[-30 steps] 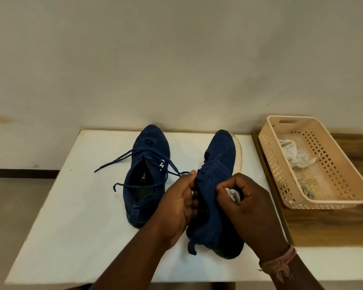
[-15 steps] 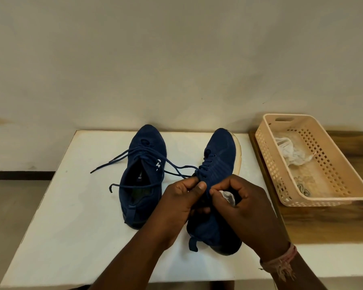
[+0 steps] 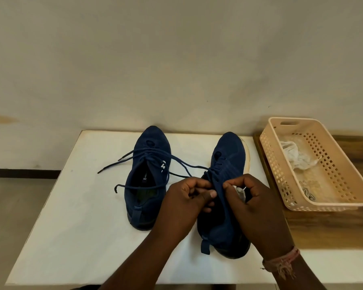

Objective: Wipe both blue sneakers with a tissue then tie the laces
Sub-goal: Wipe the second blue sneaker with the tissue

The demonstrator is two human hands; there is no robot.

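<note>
Now working on the right sneaker, standing on the white table just beside the left sneaker, near the front edge. Left hand curling at the tongue, fingers bent and pinching the knit upper or a lace; cannot tell exactly which. Right hand also curling, pinching the upper from the other side, and keeping a small white tissue tucked under the fingers. Probably handling as light and soft: knit cloth giving under the fingers, sole stiffer, laces thin and a bit slippery. Better taking hold at the tongue or heel loop for steadying, and at the lace ends for tying. Compared with half a second ago, thumbs coming closer together on the tongue, tissue showing less, sneaker staying in place. Loose laces of the left sneaker lying untied across the table. Basket sitting well apart at the right, holding a crumpled tissue.
</note>
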